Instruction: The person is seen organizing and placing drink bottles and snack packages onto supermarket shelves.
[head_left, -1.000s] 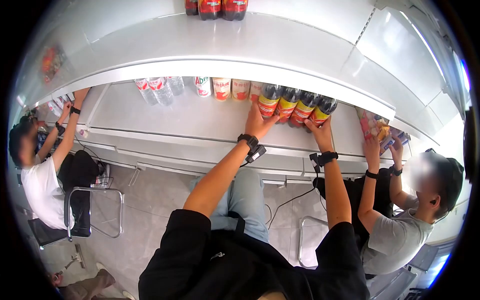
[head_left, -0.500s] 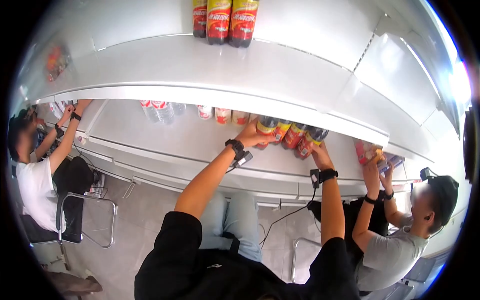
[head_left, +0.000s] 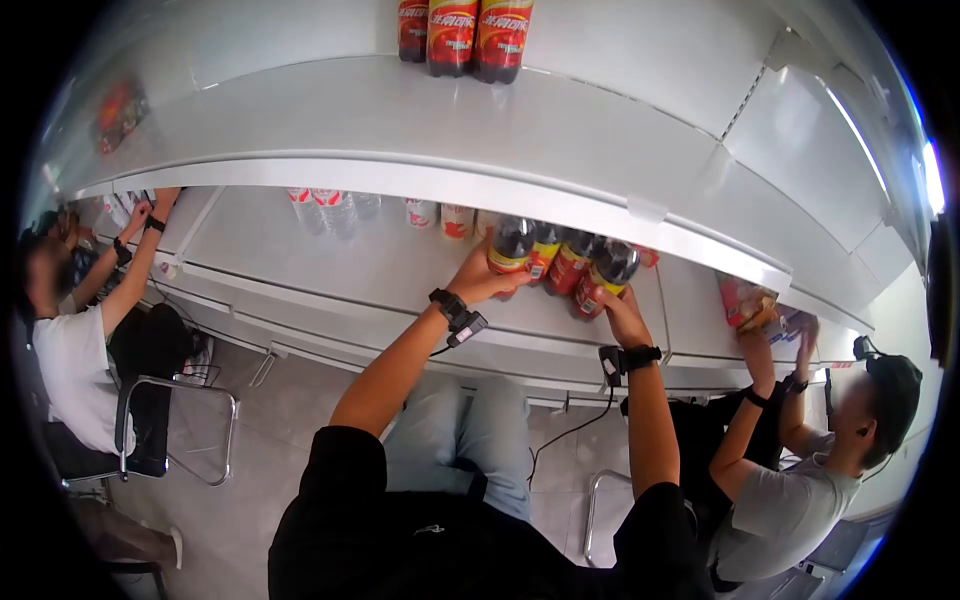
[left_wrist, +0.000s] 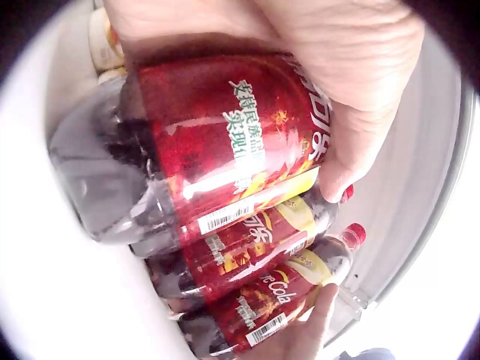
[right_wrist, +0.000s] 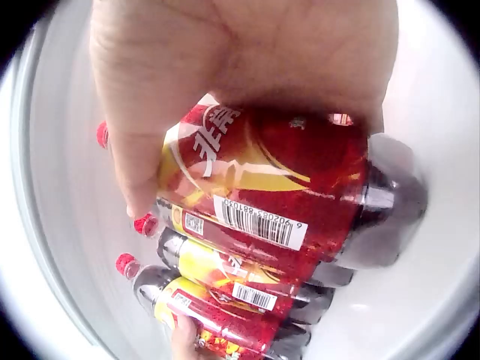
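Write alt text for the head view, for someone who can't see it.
A person's left hand and right hand grip opposite ends of a row of dark cola bottles on a white shelf. Three similar bottles stand on an upper shelf; other people appear at both sides.

White glare is washing out your wrist views

In your head view, blue-white glare is flaring at the right edge, the upper shelf (head_left: 450,120) is bowing under wide-angle distortion, and black vignetting is ringing everything. Beneath, the cola bottles (head_left: 515,243) are sitting in mild shade. Close up, your left hand (left_wrist: 330,56) and right hand (right_wrist: 225,56) are shading the plastic, highlights are streaking the labels, and the nearest barcode (right_wrist: 259,223) is reading crisply.
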